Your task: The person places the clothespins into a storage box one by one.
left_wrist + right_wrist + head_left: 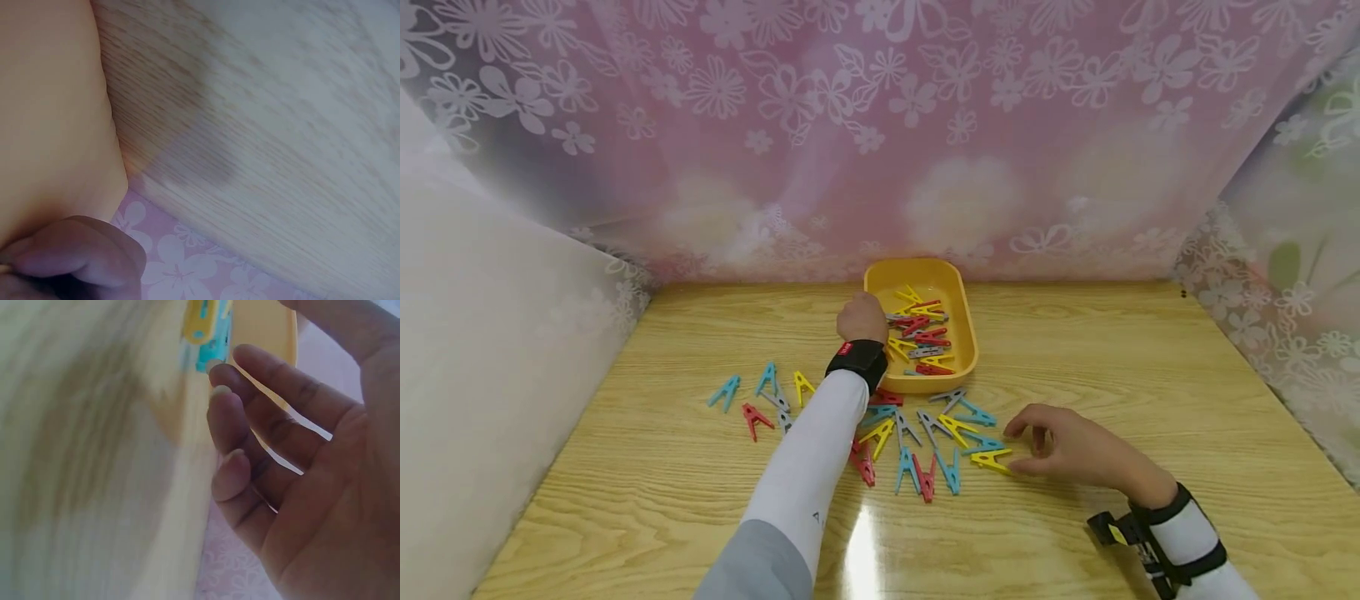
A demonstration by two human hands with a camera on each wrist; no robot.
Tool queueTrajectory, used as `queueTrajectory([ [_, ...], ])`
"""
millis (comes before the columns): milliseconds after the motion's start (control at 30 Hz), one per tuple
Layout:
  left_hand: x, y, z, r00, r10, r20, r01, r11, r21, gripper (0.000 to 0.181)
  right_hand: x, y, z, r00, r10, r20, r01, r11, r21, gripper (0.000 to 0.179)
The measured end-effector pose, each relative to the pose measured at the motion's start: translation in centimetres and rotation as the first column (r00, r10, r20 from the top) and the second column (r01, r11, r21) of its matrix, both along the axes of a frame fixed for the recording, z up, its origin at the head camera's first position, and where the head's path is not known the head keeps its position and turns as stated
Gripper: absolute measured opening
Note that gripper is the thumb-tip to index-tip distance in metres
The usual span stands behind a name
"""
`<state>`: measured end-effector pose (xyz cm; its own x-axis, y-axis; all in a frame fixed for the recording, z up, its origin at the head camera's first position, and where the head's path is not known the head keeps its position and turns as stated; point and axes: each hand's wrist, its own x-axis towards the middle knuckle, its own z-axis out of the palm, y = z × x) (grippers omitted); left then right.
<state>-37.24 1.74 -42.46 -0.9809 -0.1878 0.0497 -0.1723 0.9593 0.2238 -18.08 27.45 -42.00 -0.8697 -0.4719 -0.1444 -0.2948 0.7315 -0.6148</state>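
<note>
My left hand (862,318) is at the left rim of a yellow plastic basket (967,333) that holds several coloured clothespins (928,337). In the left wrist view its curled fingers (94,253) overlap the basket wall (56,119); I cannot tell whether they pinch anything. My right hand (1075,446) hovers low over the table, thumb and fingers apart and loosely bent. Its thumb tip is right at the end of a yellow clothespin (991,461), with a blue clothespin (982,443) just beyond. The right wrist view shows nothing in its palm.
Loose red, blue, grey and yellow clothespins lie in front of the basket, including a red clothespin (927,479) near the middle. Others, such as a blue clothespin (725,393), lie farther left. A floral cloth (925,167) hangs behind the wooden table (1075,350).
</note>
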Motion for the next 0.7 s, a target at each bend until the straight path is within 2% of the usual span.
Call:
queueTrajectory([
  [367, 0.3, -0.1, 0.2, 1.000, -0.018, 0.024, 0.018, 1.000, 0.010, 0.028, 0.3, -0.4, -1.3, 0.999, 0.041, -0.022, -0.039, 0.997, 0.069, 0.035],
  [567, 0.5, -0.2, 0.5, 0.999, -0.023, 0.027, 0.023, 1.000, 0.012, 0.029, 0.3, 0.1, -1.2, 1.000, 0.013, 0.003, -0.013, 1.000, 0.004, 0.035],
  [700, 0.5, -0.2, 0.6, 1.000, -0.019, 0.022, 0.019, 1.000, 0.009, 0.029, 0.3, 0.4, -0.8, 1.000, 0.012, -0.028, -0.013, 0.999, -0.047, 0.035],
])
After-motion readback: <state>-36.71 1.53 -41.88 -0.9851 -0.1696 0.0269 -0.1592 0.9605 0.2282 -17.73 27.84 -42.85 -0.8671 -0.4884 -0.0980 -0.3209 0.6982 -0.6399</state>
